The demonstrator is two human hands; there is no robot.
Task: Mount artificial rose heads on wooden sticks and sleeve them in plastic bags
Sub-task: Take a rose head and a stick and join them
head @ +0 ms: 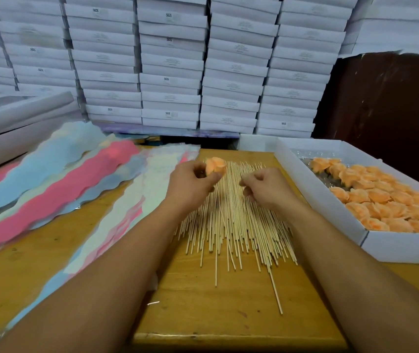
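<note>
Left hand (190,182) grips a peachy-orange rose head (216,166), soft layered petals, just above the far end of the wooden sticks (234,220) fanned across the bench (228,314). Right hand (267,187) hovers over the sticks, fingers curled; can't tell if it's pinching one.

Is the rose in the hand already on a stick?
No, the left hand grips the rose head bare, above the pile of sticks.

A wooden counter (228,314) carries a spread of sticks (236,220) in the middle, coloured bags (58,184) at left, and a white box (330,197) of roses (387,200) at right.
</note>
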